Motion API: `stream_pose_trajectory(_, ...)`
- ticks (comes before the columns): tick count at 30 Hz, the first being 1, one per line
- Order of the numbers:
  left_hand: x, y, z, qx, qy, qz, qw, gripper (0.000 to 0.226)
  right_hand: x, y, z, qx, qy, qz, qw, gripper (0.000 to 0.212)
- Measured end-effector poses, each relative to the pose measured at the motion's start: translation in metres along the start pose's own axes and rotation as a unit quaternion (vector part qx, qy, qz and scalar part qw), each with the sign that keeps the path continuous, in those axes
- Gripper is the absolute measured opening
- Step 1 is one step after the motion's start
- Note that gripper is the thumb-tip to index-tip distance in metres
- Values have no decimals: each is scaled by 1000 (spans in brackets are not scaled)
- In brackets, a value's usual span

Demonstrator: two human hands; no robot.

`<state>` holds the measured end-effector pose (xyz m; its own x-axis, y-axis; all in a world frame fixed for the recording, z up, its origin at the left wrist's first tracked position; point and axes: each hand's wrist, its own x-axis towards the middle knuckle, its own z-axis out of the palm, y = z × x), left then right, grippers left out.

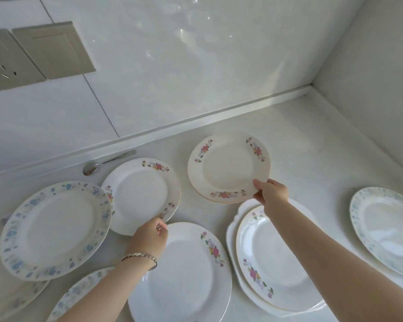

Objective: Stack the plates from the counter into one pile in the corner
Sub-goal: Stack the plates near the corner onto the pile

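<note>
Several plates lie spread over the white counter [312, 140]. My right hand [271, 190] grips the near rim of a pink-flowered plate [228, 168], held just above the counter toward the corner. My left hand [150, 237] pinches the near edge of a second pink-flowered plate [141, 194], whose left side tucks under a blue-flowered plate [54, 228]. Close to me are another pink-flowered plate [184, 275], a pink-flowered plate [277, 261] resting on a white scalloped dish [232, 235], and a blue-flowered plate [386, 228] at far right.
A metal spoon [102, 162] lies by the back wall. More blue-flowered plates [75, 296] sit at the lower left, partly cut off. A socket and switch panel [33, 56] is on the tiled wall. The corner [311, 86] is at upper right.
</note>
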<state>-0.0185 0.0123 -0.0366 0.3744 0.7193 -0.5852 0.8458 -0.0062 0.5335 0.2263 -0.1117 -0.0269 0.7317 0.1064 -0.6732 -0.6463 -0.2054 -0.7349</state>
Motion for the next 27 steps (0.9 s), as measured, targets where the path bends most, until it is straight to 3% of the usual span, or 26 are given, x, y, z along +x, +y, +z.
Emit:
stream_pose_trajectory(3,-14,4,12,13,-8,9,1000,30,-23,10,-58,59,-18,2,998,6)
stream_pose_trajectory(9,-39,11,40,44,-32,33,998,28,-58,39,-168,105,2,-2,994,9)
stream_pose_trajectory(12,-51,11,50,62,-36,45,996,28,-67,64,-203,109,39,-6,993,24)
stream_pose_trajectory(15,-56,8,53,67,-35,52,996,27,-74,90,-219,113,87,5,990,32)
stream_pose_trajectory(27,-71,-4,52,67,-27,69,995,27,-76,135,-199,95,116,41,988,43)
